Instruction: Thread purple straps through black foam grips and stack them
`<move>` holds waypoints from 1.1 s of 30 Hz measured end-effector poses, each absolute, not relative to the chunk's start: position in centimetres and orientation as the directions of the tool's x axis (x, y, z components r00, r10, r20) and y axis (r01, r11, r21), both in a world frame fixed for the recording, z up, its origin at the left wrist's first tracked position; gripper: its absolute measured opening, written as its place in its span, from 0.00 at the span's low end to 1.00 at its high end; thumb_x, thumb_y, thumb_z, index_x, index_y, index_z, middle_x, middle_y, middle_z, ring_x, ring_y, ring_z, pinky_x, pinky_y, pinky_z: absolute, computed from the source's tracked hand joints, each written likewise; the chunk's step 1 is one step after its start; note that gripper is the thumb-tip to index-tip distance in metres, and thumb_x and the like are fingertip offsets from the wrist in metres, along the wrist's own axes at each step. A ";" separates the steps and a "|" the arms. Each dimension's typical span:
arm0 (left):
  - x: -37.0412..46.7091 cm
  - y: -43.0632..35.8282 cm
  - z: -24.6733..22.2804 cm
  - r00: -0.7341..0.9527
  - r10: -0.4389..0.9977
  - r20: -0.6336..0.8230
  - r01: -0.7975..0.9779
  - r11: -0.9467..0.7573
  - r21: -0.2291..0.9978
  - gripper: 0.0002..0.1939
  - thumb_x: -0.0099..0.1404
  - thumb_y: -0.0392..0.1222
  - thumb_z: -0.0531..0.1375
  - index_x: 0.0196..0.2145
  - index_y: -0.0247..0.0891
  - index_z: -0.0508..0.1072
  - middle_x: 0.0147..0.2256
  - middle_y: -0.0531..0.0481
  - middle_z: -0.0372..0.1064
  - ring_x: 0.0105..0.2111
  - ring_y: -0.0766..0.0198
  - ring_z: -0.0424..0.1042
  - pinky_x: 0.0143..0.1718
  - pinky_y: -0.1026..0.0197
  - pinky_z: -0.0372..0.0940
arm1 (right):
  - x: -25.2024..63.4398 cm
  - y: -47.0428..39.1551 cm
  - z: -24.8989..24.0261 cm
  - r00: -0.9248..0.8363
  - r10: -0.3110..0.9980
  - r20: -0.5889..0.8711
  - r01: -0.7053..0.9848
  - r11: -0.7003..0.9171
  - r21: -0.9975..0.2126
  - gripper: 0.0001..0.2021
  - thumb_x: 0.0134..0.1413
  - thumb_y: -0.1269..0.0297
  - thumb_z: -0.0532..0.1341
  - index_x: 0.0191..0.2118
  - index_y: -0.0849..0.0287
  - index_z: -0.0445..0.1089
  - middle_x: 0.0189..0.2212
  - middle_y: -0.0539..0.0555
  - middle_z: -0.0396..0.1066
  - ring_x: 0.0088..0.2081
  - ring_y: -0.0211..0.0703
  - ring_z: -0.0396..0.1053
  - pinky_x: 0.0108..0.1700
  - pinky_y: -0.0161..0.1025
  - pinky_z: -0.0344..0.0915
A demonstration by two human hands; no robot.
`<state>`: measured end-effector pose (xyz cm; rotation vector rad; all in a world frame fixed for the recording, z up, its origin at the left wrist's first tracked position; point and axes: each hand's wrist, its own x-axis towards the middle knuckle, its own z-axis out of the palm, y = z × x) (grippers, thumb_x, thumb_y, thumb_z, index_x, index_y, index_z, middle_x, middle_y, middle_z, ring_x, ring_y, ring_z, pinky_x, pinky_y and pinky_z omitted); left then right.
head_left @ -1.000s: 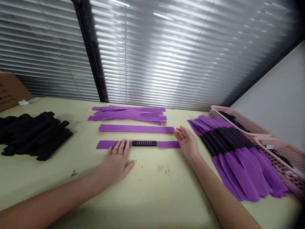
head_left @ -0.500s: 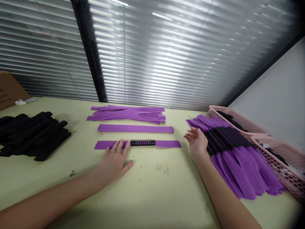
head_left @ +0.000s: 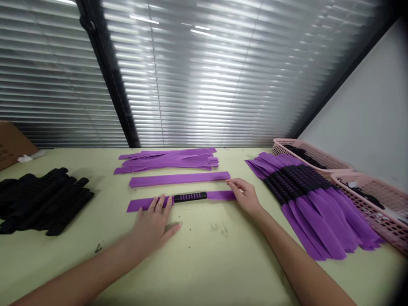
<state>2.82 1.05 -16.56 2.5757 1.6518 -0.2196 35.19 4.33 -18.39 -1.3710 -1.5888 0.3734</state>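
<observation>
My left hand (head_left: 153, 225) lies flat with fingers spread, fingertips resting on the left part of a purple strip (head_left: 137, 205). That strip runs through a black slotted sleeve (head_left: 190, 196), purple showing in the slots. My right hand (head_left: 247, 195) is closed in a pinch at the right end of a second purple strip or thin stack of strips (head_left: 180, 179), just behind the sleeved one. Its fingertips touch that end, and the hand covers the right tip of the sleeved strip. How many layers the fingers hold cannot be made out.
Behind lies a loose pile of purple strips (head_left: 165, 160). Black sleeves (head_left: 44, 199) are heaped at the left. At the right, sleeved purple strips (head_left: 318, 208) overlap beside two pink baskets (head_left: 347, 165) (head_left: 366, 187) with black items. A cardboard box (head_left: 14, 144) stands far left, blinds behind.
My right hand has moved left from beside the sleeved pile to the end of the middle purple strip, its fingers closing there. My left hand stays on the sleeved strip. The view has shifted slightly.
</observation>
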 end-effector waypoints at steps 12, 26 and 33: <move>2.7 0.0 -18.9 0.346 0.933 0.103 0.925 -0.321 -0.203 0.46 0.61 0.69 0.45 0.66 0.36 0.40 0.64 0.32 0.45 0.60 0.25 0.47 0.55 0.23 0.41 | 37.4 5.3 -18.8 0.630 0.748 0.208 0.282 0.029 -0.959 0.21 0.45 0.67 0.51 0.48 0.56 0.64 0.42 0.55 0.69 0.32 0.41 0.69 0.26 0.36 0.65; 2.6 0.3 -20.1 0.480 0.855 0.194 0.877 -0.469 -0.103 0.40 0.68 0.62 0.38 0.65 0.28 0.48 0.66 0.35 0.37 0.63 0.36 0.46 0.59 0.35 0.51 | 31.0 2.9 -18.6 -0.274 0.848 0.454 0.691 0.502 -0.520 0.21 0.56 0.56 0.61 0.55 0.53 0.65 0.54 0.57 0.64 0.57 0.50 0.59 0.57 0.52 0.60; 2.9 1.0 -18.4 0.456 0.885 -0.088 0.890 -0.454 0.043 0.41 0.67 0.62 0.38 0.67 0.29 0.38 0.67 0.39 0.31 0.65 0.40 0.37 0.61 0.36 0.45 | 29.9 3.5 -19.3 -0.336 0.892 0.304 0.705 0.452 -0.546 0.24 0.59 0.55 0.58 0.60 0.50 0.61 0.58 0.55 0.62 0.59 0.50 0.59 0.60 0.54 0.59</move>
